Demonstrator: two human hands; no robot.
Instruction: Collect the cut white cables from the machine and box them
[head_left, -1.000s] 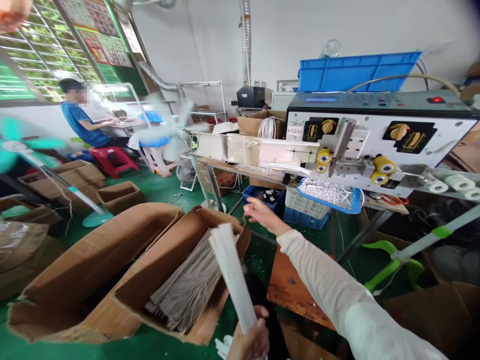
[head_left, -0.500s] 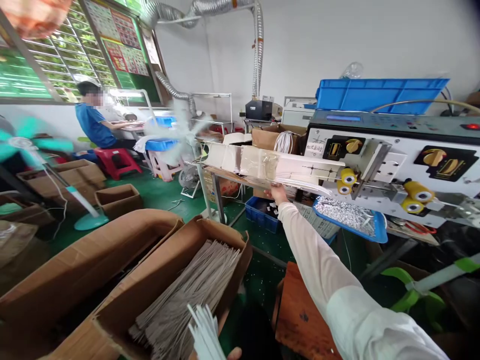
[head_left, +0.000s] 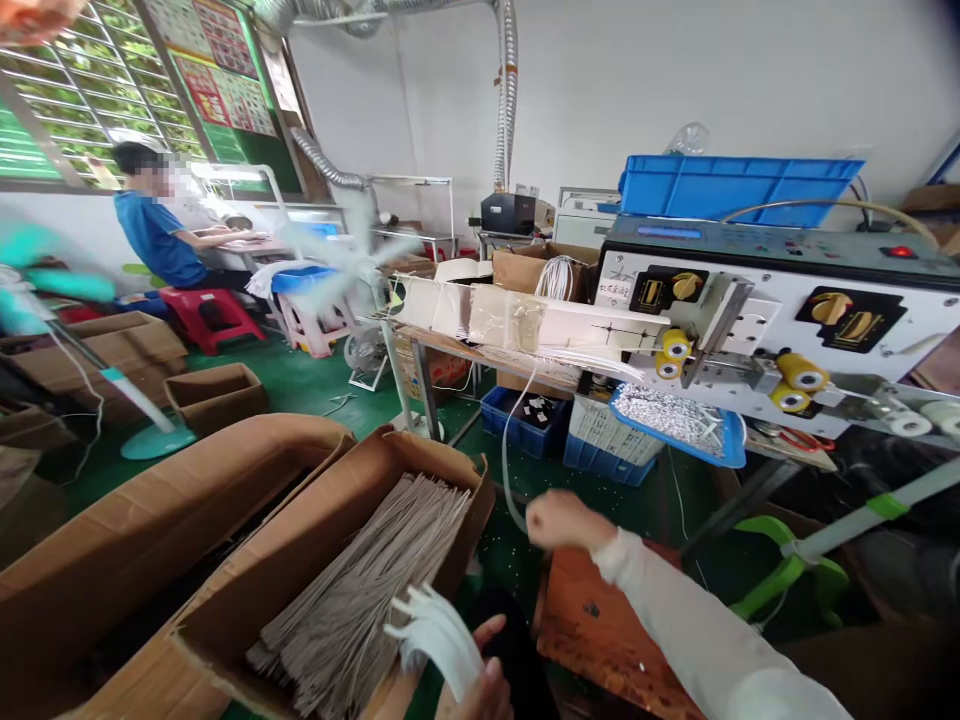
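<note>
White strips (head_left: 444, 632) droop at their tips from our left hand (head_left: 484, 690), closed round them low down, probably to keep them together. Our right hand (head_left: 566, 521), fisted, seems to grip a trailing strip (head_left: 507, 480) that curves up to the tabletop (head_left: 450, 343) edge. Near our left hand, a carton (head_left: 300, 545) holds grey strips (head_left: 367, 590) lengthwise, likely because its long shape suits them.

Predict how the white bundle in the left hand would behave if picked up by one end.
The white bundle would probably flex rather than stay rigid, since it curves over above the left hand. It may splay if loosely gripped, as its free ends fan apart. Its thin strands suggest lightness, though weight cannot be seen.
</note>
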